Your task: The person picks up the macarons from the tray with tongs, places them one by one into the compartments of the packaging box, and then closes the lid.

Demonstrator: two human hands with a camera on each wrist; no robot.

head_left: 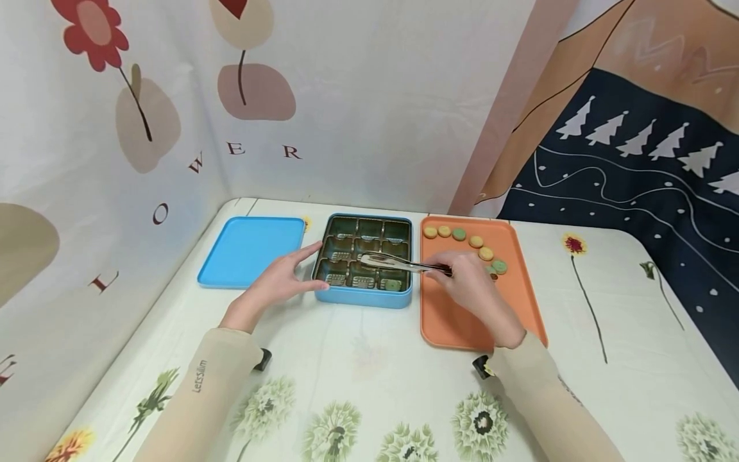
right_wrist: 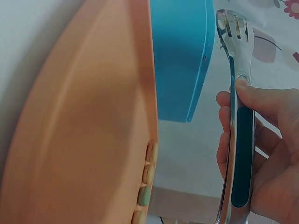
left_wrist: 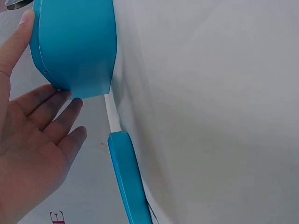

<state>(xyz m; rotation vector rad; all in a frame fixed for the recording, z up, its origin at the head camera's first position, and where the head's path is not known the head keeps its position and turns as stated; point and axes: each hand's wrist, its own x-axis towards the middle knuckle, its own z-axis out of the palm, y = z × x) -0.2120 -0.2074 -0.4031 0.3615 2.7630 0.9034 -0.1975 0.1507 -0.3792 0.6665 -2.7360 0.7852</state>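
A blue box [head_left: 362, 296] holds a dark divided insert [head_left: 367, 243]. One green round cookie [head_left: 392, 285] lies in its front right compartment. My left hand [head_left: 280, 276] rests against the box's left side, with thumb and forefinger spread and touching its rim. The left wrist view shows that hand's other fingers [left_wrist: 70, 123] loosely bent by the box wall. In my right hand [head_left: 470, 279] I grip metal serving tongs [head_left: 392, 262], their tips over the middle of the box. Nothing is visible between the tips [right_wrist: 235, 25] in the right wrist view.
Right of the box is an orange tray [head_left: 456, 321] with several yellow cookies [head_left: 476, 241] and green cookies [head_left: 458, 233] along its back and right part. A blue lid [head_left: 251, 250] lies flat at the left. Printed cloth hangs behind the table.
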